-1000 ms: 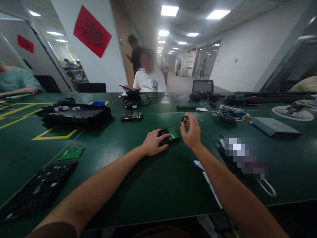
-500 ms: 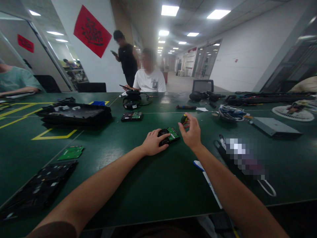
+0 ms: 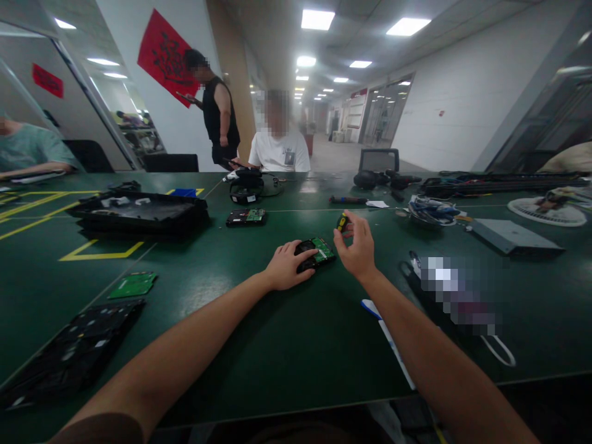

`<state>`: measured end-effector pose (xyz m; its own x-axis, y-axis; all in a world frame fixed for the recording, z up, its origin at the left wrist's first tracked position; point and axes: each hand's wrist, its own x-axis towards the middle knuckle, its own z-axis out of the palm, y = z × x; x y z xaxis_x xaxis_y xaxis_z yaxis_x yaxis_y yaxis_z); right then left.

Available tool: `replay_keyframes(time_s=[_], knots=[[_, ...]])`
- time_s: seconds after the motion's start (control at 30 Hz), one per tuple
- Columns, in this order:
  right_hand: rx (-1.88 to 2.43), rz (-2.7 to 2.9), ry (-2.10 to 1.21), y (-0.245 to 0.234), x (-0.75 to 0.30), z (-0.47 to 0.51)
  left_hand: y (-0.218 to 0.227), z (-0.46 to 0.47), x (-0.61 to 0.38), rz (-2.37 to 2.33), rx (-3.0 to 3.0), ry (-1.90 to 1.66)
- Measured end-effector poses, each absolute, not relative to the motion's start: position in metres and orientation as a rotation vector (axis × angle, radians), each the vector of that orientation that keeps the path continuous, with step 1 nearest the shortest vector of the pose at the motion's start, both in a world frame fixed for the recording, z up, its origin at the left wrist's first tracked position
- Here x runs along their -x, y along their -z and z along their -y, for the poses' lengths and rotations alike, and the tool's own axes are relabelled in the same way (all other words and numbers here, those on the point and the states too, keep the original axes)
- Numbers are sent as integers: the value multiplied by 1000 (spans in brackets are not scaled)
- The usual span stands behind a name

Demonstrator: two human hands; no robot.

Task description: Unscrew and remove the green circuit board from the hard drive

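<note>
My left hand [image 3: 287, 266] lies on a black hard drive [image 3: 316, 253] with a green circuit board, fingers curled over its near edge and holding it on the green table [image 3: 287, 345]. My right hand [image 3: 356, 245] is closed around a screwdriver with a yellow and black handle [image 3: 341, 222], held upright just right of the drive. The tip of the screwdriver is hidden behind my fingers.
A second hard drive [image 3: 245, 216] lies further back. A black tray [image 3: 139, 213] sits at the left, a green board [image 3: 133, 285] and a dark panel [image 3: 69, 351] nearer me. Cables [image 3: 430, 209], a grey box [image 3: 511, 235] and tools are at the right. A person in white [image 3: 280, 151] sits opposite; another stands behind.
My right hand has twisted slightly on the screwdriver handle. The standing person in black behind has walked leftward. My left hand has stayed on the drive.
</note>
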<state>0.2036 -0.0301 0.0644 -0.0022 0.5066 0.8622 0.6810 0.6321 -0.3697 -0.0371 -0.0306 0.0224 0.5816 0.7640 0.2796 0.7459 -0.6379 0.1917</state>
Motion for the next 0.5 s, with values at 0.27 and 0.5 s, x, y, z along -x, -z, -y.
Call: replay_keyframes(time_s=[0.27, 0.5], knots=[[996, 1618, 185, -63, -204, 29, -22, 30, 38, -1296, -2749, -540], [987, 1626, 131, -61, -204, 27, -21, 30, 38, -1295, -2741, -549]])
